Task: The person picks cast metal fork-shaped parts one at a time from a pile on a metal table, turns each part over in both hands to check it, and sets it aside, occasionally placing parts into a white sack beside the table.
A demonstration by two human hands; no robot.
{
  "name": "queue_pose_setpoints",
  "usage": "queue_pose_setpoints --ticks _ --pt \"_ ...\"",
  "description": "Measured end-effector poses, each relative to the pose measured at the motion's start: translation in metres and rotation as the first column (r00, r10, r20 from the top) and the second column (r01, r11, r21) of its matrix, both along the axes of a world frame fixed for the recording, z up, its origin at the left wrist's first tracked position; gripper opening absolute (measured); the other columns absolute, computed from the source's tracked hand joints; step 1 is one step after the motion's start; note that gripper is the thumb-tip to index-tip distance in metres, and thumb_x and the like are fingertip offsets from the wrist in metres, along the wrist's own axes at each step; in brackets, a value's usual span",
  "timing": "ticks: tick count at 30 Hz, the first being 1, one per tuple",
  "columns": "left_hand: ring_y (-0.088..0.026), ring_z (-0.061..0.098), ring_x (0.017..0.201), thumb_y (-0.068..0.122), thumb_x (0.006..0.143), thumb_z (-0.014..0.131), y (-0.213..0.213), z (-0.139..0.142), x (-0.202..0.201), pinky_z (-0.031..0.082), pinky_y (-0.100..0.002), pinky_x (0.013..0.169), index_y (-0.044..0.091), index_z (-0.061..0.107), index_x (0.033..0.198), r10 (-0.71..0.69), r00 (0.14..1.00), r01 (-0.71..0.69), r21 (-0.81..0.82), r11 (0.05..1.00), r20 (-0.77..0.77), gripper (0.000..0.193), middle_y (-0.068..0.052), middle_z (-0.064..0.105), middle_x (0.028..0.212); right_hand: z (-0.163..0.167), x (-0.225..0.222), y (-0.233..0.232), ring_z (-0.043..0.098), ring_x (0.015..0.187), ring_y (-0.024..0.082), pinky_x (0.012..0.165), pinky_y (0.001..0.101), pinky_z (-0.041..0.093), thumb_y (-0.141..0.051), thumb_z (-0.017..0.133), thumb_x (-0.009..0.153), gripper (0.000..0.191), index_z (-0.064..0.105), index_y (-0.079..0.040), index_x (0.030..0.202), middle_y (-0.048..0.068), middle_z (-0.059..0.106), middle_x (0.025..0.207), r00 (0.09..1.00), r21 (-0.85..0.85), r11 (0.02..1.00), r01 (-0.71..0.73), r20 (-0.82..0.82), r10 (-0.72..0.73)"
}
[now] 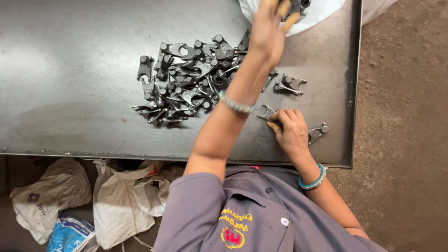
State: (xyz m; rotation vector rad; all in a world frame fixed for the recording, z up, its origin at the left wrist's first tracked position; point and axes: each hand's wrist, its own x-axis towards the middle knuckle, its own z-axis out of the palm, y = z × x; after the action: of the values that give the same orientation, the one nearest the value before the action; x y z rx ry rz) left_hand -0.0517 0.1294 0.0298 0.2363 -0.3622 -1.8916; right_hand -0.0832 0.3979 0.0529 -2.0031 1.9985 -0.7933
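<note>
overhead, left hand [268, 28] gripping dark parts over white sack [317, 11], right hand [291, 130] clutching forked part [267, 112] on steel table [70, 70], dirt floor [406, 116] beside

— What kind of place are we looking at?
— A workshop. Dark metal parts [186, 81] are lying in a heap on a big steel table [70, 70], and old sacks [116, 200] are sitting on the dirt floor [406, 116].

left hand [269, 25] blurred, fingertips cut off, perhaps gripping a dark part [298, 5]
</note>
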Motion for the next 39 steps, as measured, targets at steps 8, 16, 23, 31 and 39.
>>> queue_pose_setpoints --ticks 8,16,23,31,39 --pt "-0.013 0.068 0.112 0.008 0.095 0.074 0.163 -0.002 0.151 0.056 -0.03 0.098 0.002 0.067 0.132 -0.005 0.763 0.096 -0.106 0.99 0.646 0.038 -0.005 0.071 0.125 -0.001 0.002 -0.002 0.065 0.09 0.031 0.079 0.0421 0.052 -0.01 0.089 0.074 0.033 0.066 -0.005 0.098 0.01 0.069 0.094 0.998 0.075 0.997 0.035 0.057 -0.039" --pt "-0.01 0.069 0.085 0.012 0.084 0.082 0.255 -0.023 0.225 0.059 -0.026 0.077 0.003 0.066 0.129 0.165 0.35 0.07 -0.201 0.977 0.922 0.048 -0.002 0.072 0.101 -0.012 0.054 0.005 0.074 0.097 0.023 0.087 0.0345 0.06 -0.006 0.088 0.075 0.056 0.06 -0.002 0.124 0.012 0.074 0.111 0.909 0.039 0.973 -0.227 0.366 0.197" --pt "-0.008 0.066 0.073 0.008 0.09 0.079 0.273 -0.053 0.273 0.054 -0.024 0.063 0.0 0.069 0.1 0.118 0.724 -0.178 0.019 0.984 0.68 0.016 -0.002 0.072 0.088 -0.011 0.116 -0.002 0.07 0.101 0.023 0.089 0.0336 0.058 -0.017 0.092 0.08 0.062 0.059 -0.003 0.13 0.011 0.069 0.122 0.799 0.06 0.898 -0.436 0.484 0.356" --pt "-0.004 0.067 0.062 0.012 0.081 0.086 0.319 -0.008 0.433 0.055 -0.02 0.053 0.004 0.075 0.088 0.276 0.089 -0.523 -0.191 0.831 0.957 0.016 0.0 0.075 0.074 0.01 0.147 -0.024 0.049 0.127 0.043 0.106 0.0517 0.042 -0.024 0.1 0.075 0.074 0.063 0.0 0.134 0.024 0.056 0.139 0.853 -0.047 0.875 -0.483 -0.249 0.458" --pt "-0.017 0.072 0.065 0.021 0.064 0.094 0.421 -0.071 0.596 0.055 -0.033 0.062 0.007 0.073 0.078 -0.259 -0.369 -0.702 -0.085 0.707 0.893 0.029 -0.006 0.075 0.072 -0.075 0.107 -0.038 0.065 0.121 0.042 0.101 0.047 0.052 -0.026 0.087 0.099 0.065 0.054 0.005 0.147 0.026 0.068 0.133 0.89 0.217 0.873 -0.437 -0.033 0.455"
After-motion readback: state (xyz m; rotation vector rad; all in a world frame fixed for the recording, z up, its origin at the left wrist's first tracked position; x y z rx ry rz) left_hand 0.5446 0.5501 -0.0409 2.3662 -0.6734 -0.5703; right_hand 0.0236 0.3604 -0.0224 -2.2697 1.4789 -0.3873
